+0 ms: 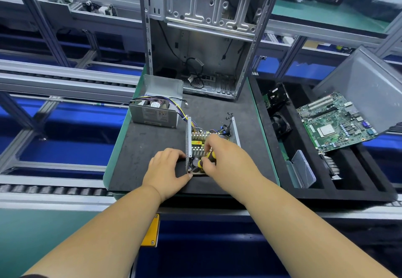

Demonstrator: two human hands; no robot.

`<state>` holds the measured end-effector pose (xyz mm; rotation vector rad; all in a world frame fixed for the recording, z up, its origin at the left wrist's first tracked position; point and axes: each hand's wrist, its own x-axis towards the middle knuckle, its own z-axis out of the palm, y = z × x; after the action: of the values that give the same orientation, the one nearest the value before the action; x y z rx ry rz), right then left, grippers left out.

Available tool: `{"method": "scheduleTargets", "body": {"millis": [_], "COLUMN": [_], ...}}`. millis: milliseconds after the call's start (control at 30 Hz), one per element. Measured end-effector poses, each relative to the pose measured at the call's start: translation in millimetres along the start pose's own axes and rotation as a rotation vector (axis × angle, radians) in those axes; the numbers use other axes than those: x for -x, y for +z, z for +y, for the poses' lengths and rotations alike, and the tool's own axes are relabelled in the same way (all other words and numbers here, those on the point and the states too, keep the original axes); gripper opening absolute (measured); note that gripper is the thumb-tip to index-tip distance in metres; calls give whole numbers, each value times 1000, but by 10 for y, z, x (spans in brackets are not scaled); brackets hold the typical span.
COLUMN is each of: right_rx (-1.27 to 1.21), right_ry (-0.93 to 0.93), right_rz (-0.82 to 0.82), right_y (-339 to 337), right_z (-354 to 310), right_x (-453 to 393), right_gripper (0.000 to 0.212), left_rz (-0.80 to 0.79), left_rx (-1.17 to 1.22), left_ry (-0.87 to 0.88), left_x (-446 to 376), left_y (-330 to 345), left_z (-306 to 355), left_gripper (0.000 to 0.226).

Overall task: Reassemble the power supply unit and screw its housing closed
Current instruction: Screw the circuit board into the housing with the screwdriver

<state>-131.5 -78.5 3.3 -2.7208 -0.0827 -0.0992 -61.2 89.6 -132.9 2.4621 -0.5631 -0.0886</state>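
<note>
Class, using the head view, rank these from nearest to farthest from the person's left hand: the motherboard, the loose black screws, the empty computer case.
1. Loose black screws, on the mat beyond the left hand.
2. Motherboard, far right, in the tray.
3. Empty computer case, standing at the back.

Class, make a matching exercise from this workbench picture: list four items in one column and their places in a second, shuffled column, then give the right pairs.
Things:
1. Green motherboard
2. Yellow-and-black screwdriver
3. Grey metal housing cover with fan
4. Empty silver computer case

Places:
A. Upright at the back of the black foam mat
B. In the grip of the right hand
C. In the black tray on the right
D. Back left of the mat, behind the left hand

Pairs: 1-C, 2-B, 3-D, 4-A
</note>
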Motion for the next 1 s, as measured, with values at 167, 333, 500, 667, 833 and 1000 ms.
{"method": "scheduleTargets", "body": {"millis": [167,333,500,667,833,1000], "right_rx": [-50,136,8,-32,-29,-10], "right_ry": [-47,36,49,3,-7,-32], "right_rz": [-35,-10,-19,12,29,-1], "right_y": [7,10,6,-8,-31,-15], "right_z": [-44,-4,41,41,31,12], "right_x": [61,43,82,130,119,135], "right_gripper": [17,22,13,11,11,11], "left_rz": [-4,-1,3,1,2,-10], "left_rx": [4,1,1,-7,-16,-14], "left_ry": [-1,0,3,-1,-2,-5], "left_x": [-5,3,-1,-5,-7,-9], "left_y": [-3,-2,-4,0,-6,-8], "left_z": [-1,-5,-3,-5,-4,2], "left_gripper": [45,45,45,47,46,49]}}
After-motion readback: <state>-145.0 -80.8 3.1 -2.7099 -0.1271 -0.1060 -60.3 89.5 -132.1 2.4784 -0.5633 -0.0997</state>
